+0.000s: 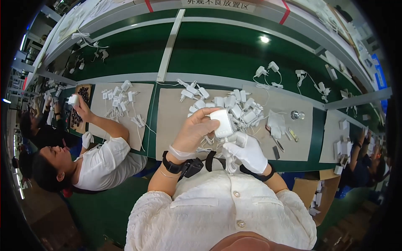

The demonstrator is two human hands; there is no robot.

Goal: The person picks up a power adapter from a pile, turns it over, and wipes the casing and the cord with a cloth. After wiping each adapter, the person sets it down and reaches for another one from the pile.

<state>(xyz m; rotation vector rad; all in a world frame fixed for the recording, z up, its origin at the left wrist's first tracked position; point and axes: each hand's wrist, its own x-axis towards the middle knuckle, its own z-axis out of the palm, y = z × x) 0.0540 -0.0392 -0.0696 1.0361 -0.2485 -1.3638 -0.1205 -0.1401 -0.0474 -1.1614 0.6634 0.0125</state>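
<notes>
A white power adapter (222,124) is held up near my chest, its broad face toward me. My left hand (197,127) grips it by its left side, thumb on the face and fingers behind. My right hand (247,152), in a white glove, closes on the adapter's bundled white cable (229,161) just below the body. Behind my hands a heap of white adapters (236,106) with tangled cables lies on the beige mat (176,108). Part of that heap is hidden by my hands and the held adapter.
To the right lie tweezers (276,138), a white cloth (276,123), a small glass jar (297,115) and a dark block (276,152). A cardboard box (318,192) stands low right. At left a co-worker (100,163) holds another adapter (73,100). A shelf post (171,46) rises behind.
</notes>
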